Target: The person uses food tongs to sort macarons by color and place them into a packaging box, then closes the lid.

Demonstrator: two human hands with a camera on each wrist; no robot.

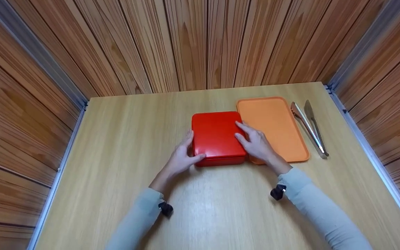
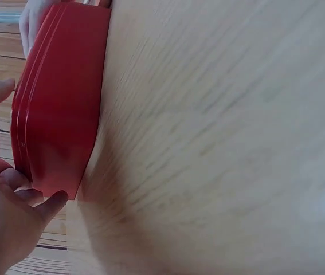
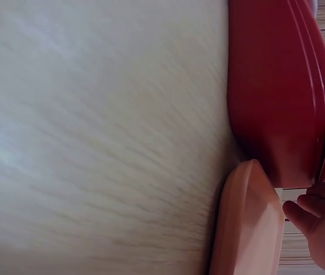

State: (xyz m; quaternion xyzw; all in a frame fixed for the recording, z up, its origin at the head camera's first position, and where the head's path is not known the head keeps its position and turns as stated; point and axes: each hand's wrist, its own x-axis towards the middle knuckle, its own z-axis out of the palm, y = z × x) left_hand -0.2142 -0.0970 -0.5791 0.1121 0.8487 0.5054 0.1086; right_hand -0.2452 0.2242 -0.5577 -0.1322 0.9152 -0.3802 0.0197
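A square red box (image 1: 217,135) with a fitted lid sits on the wooden table, its right side at the left edge of an orange tray (image 1: 273,128). My left hand (image 1: 181,158) holds the box at its left side, thumb over the front left corner of the lid and fingers along the wall. On the other side, my right hand (image 1: 257,144) grips the right edge, with thumb and forefinger on top of the lid. In the right wrist view its other fingers (image 3: 317,203) curl in at the lid's rim, where a thin dark seam shows. The box's contents are hidden.
Right of the tray lie tongs (image 1: 309,126) with metal arms and a dark-bladed knife (image 1: 313,118), side by side. Wood-panelled walls (image 1: 193,45) stand behind and at both sides, with metal rails along the table's left and right edges.
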